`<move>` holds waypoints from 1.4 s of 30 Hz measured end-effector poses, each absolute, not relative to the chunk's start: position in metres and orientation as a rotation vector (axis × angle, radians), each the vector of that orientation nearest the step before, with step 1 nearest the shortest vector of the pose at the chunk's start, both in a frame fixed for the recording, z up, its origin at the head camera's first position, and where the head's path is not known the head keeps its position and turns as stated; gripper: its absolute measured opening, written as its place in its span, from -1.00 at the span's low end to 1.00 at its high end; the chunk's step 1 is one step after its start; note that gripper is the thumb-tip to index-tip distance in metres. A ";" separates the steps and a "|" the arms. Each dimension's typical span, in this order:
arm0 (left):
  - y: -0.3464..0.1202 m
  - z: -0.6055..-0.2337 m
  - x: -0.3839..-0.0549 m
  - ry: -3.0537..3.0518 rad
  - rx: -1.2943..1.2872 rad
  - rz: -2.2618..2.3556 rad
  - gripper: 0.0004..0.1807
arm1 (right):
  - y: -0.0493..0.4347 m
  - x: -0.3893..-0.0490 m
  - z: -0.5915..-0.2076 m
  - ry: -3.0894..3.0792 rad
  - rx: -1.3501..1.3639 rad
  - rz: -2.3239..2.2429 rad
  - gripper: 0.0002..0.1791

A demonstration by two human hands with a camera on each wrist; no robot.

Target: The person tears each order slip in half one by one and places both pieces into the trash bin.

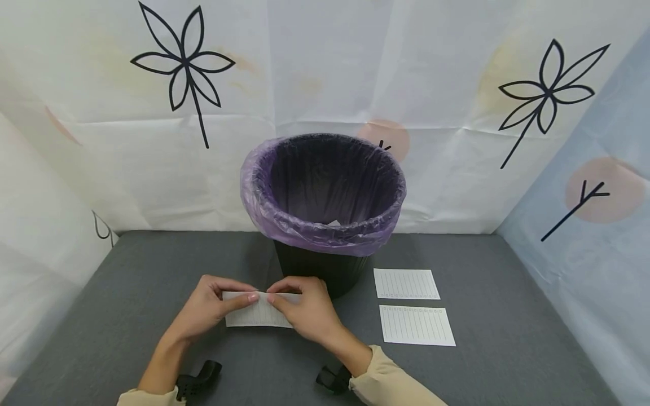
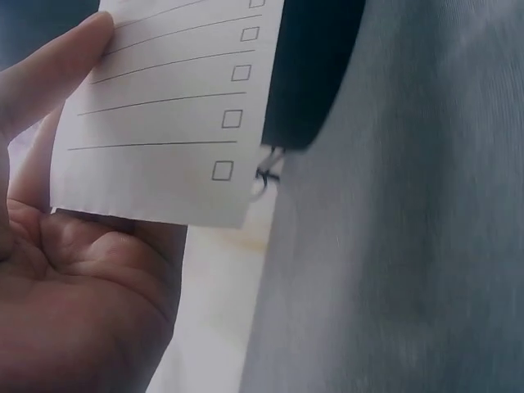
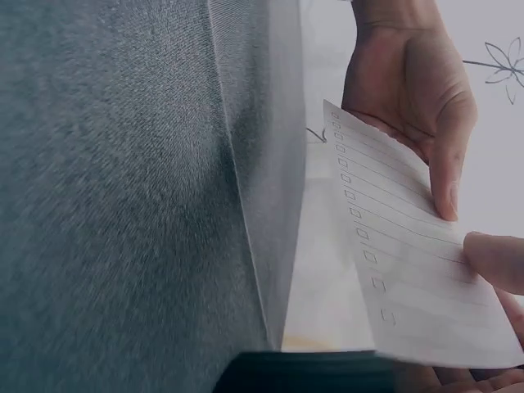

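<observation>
A sheet of lined checklist paper (image 1: pixel 259 314) is held up in front of the bin, its row of small checkbox squares along the lower edge. My left hand (image 1: pixel 213 301) pinches its top edge near the middle, thumb on the near face. Right beside it, my right hand (image 1: pixel 310 310) pinches the same edge, the two thumb tips close together. In the left wrist view the paper (image 2: pixel 164 115) hangs past the palm, its ruled lines and boxes facing the camera. The right wrist view shows the sheet (image 3: pixel 409 237) whole, without a tear in the visible part.
A dark bin (image 1: pixel 325 268) lined with a purple plastic bag (image 1: pixel 320 234) stands behind the hands, a white scrap (image 1: pixel 333 223) inside. Two more lined sheets, a far one (image 1: pixel 406 283) and a near one (image 1: pixel 417 325), lie to the right on the grey table (image 1: pixel 508 338). Patterned white cloth hangs behind.
</observation>
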State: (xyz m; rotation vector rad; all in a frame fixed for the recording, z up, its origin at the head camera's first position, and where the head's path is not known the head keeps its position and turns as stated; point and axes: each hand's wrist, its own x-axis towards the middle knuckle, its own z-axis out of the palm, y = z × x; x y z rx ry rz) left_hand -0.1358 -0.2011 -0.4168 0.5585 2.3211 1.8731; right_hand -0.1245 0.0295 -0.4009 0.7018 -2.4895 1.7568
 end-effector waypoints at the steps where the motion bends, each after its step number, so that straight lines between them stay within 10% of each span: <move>1: -0.198 -0.415 -0.135 2.311 0.576 1.878 -0.88 | 0.033 -0.123 -0.400 -2.472 0.696 1.760 -0.93; 42: -0.088 -0.380 -0.112 2.420 0.615 1.933 -0.93 | 0.125 -0.106 -0.379 -2.373 0.584 1.770 -0.86</move>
